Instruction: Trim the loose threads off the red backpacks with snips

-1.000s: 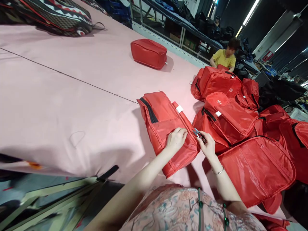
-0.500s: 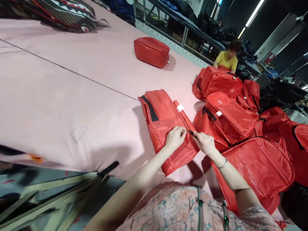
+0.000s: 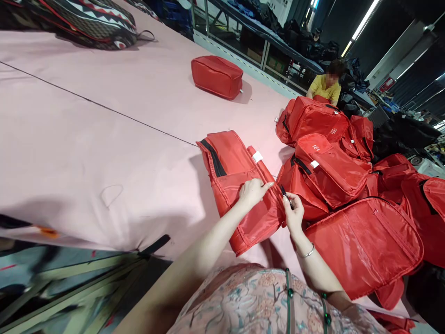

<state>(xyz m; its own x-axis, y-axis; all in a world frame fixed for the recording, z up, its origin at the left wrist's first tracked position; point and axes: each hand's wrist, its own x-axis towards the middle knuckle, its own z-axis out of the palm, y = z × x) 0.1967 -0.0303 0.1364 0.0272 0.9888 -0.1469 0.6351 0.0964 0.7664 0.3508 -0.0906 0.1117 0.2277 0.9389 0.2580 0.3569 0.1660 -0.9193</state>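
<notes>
Pink surface [image 3: 139, 162] is spreading beneath my work, and a red bag [image 3: 232, 188] is lying on it before me, towards eleven-thirty. My left hand [image 3: 252, 192] is resting on the bag, thumb reaching towards its three o'clock edge; I cannot tell whether its fingers are pinching fabric. My right hand [image 3: 295, 211] is gripping small dark snips [image 3: 283, 191] beside that edge. From the bag, more red bags [image 3: 333, 171] are lying heaped around two-thirty, and a red pouch [image 3: 217, 78] is sitting near twelve.
</notes>
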